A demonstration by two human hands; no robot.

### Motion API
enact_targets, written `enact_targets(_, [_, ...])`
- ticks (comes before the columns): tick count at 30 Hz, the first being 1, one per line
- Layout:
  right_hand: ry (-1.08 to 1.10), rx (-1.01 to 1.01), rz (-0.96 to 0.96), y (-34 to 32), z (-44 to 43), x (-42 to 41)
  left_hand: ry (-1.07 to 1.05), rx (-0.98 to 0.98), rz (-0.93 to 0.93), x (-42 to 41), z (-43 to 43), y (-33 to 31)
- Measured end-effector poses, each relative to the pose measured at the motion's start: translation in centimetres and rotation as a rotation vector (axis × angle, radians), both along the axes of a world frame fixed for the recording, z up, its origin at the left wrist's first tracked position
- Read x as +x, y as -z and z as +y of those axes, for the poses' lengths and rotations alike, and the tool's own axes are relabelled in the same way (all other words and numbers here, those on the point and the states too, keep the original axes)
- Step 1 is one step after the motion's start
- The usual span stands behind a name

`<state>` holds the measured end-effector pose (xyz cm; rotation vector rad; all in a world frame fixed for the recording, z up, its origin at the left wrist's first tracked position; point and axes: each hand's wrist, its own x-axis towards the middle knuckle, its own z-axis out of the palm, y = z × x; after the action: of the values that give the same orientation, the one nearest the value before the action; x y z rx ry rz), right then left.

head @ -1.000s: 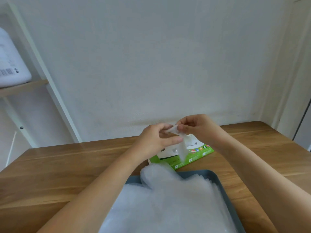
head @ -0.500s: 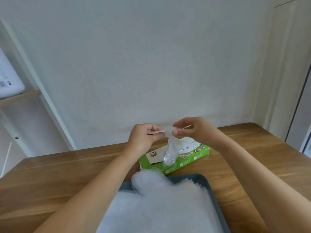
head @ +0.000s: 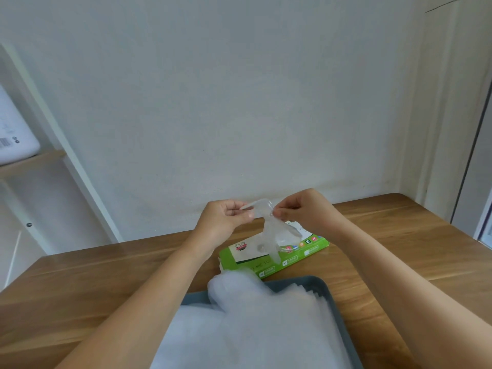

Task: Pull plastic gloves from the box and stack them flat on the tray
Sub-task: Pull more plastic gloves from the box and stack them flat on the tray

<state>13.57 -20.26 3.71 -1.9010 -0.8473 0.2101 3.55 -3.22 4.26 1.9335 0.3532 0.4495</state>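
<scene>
Pinching the top edge of one clear plastic glove (head: 274, 235), the left hand (head: 226, 217) and the right hand (head: 300, 211) hang just above the green-and-white glove box (head: 295, 258), each with fingers curled and thumb pressed onto the film; the edge is stretched between them, and the rest of the glove droops crumpled in front of the box's top face; whether it touches the box I cannot tell; the box lies flat on the wooden bench (head: 80, 283), close to the wall; just nearer than the box sits a grey-blue tray (head: 332, 310); a thick stack of clear gloves (head: 253, 328) lies on it, one rounded part lapping over the rim towards the box; well left of the box, a wooden shelf (head: 32, 158) carries a white container (head: 13, 137) with a barcode label.
</scene>
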Motion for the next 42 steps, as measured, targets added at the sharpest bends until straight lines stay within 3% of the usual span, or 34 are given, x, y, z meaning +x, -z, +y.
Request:
enact_targets(7, [-0.033,0.026,0.01,0.1,0.7,-0.8,0.059,-0.205,0.025,0.6,-1.3,0.8])
enact_targets(20, [0.099,0.112,0.211,1.4,0.4,0.7,-0.049,-0.114,-0.044,0.7,-0.4,1.4])
enact_targets(21, [0.135,0.124,0.228,1.4,0.4,1.0,-0.049,-0.054,-0.03,0.7,-0.1,1.6])
enact_targets(25, [0.242,0.118,0.397,2.1,0.8,1.8,0.154,0.528,0.153,0.6,0.7,2.6])
enact_targets(28, [0.196,0.107,0.417,2.4,1.4,2.1,0.292,0.68,0.254,0.5,-0.3,3.6])
enact_targets(32, [0.161,0.087,0.267,1.0,0.9,1.6,0.321,0.83,0.378,1.1,-0.8,4.0])
enact_targets(35, [0.093,0.509,0.27,-1.6,0.1,0.7,0.308,0.806,0.412,1.5,-0.7,4.1])
enact_targets(36, [0.046,0.559,0.262,-2.5,-0.6,0.1,0.325,0.788,0.403,1.5,-0.5,4.1])
enact_targets(40, [-0.092,0.514,0.251,-4.8,-1.6,-1.4,0.287,0.621,0.477,1.1,0.7,1.9])
enact_targets(42, [-0.143,0.434,0.195,-5.4,-2.0,-2.1,0.266,0.499,0.421,0.2,1.7,-0.1])
